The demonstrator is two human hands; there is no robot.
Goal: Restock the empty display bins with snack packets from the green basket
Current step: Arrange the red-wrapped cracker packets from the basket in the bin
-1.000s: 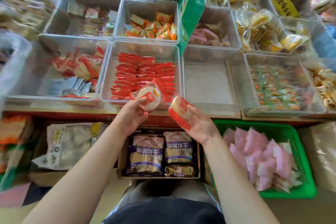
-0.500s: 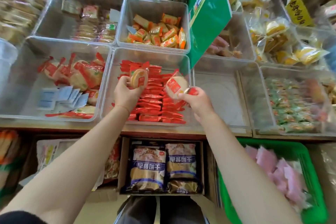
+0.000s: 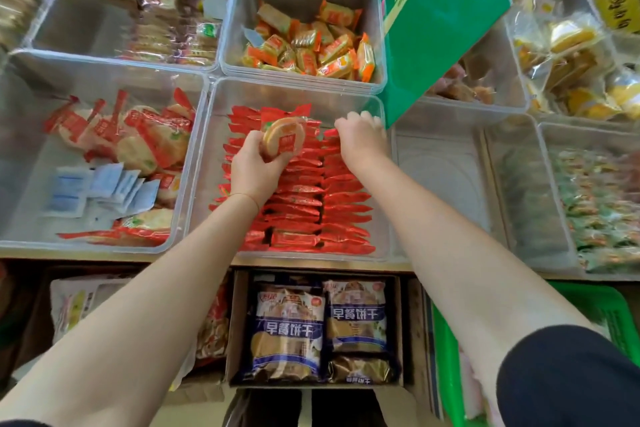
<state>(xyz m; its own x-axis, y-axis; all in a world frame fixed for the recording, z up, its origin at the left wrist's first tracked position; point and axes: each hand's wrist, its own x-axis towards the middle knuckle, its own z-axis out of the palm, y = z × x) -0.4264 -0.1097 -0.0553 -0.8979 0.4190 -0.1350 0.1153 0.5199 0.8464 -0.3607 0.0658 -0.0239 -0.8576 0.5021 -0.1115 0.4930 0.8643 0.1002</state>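
Note:
The clear bin (image 3: pixel 304 95) at centre holds neat rows of red snack packets (image 3: pixel 311 204). My left hand (image 3: pixel 254 172) hovers over the rows, shut on a round cake in a red-trimmed clear packet (image 3: pixel 284 139). At the bin's far right corner my right hand (image 3: pixel 362 142) points knuckles up with its fingers curled down among the packets; what it holds is hidden. An empty clear bin (image 3: pixel 440 184) stands just to the right. Part of the green basket (image 3: pixel 614 315) shows at the lower right, behind my right forearm.
A tilted green sign (image 3: pixel 440 21) overhangs the empty bin. Neighbouring bins hold orange packets (image 3: pixel 311 45), loose red-trimmed cakes (image 3: pixel 138 146) and green-wrapped sweets (image 3: pixel 595 204). Below the shelf edge, a cardboard box (image 3: pixel 410 329) holds blue biscuit bags.
Both hands have moved forward over the red-packet bin. The packet seen earlier in my right hand is now out of sight as that hand dips to the bin's far right corner.

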